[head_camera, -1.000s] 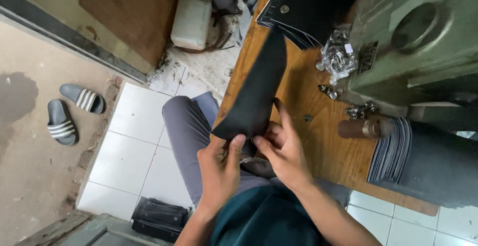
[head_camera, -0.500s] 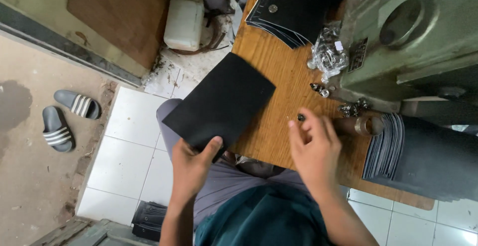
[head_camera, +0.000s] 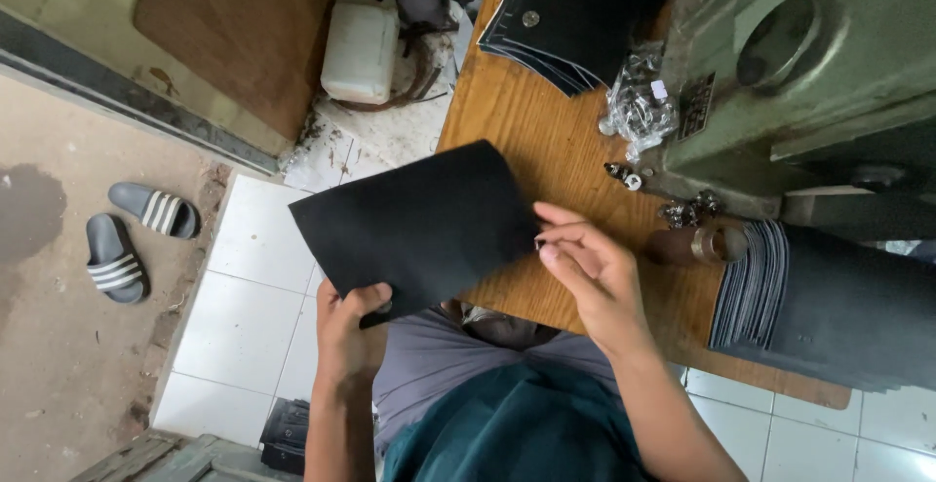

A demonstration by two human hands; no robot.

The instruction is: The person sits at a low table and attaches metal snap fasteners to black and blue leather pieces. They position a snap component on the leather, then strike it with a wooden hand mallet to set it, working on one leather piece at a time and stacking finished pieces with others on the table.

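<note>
My left hand (head_camera: 348, 329) grips the near edge of a flat black sheet (head_camera: 419, 226), holding it over my lap and the edge of the wooden table (head_camera: 531, 131). My right hand (head_camera: 590, 272) is at the sheet's right edge, fingertips pinched on a tiny metal piece that is too small to make out clearly. Small metal fittings (head_camera: 682, 211) lie on the table just beyond that hand.
A green machine (head_camera: 780, 63) stands at the table's right. Stacks of black sheets lie at the far end (head_camera: 575, 14) and at the right (head_camera: 829, 302). A clear bag of metal parts (head_camera: 639, 102), a brown cylinder (head_camera: 697, 245), a white jug (head_camera: 361, 48) and striped sandals (head_camera: 132, 238) are around.
The sheet went from folded in both hands to flat in my left hand. My right hand reached to the fittings on the table, then came back to the sheet's right edge.
</note>
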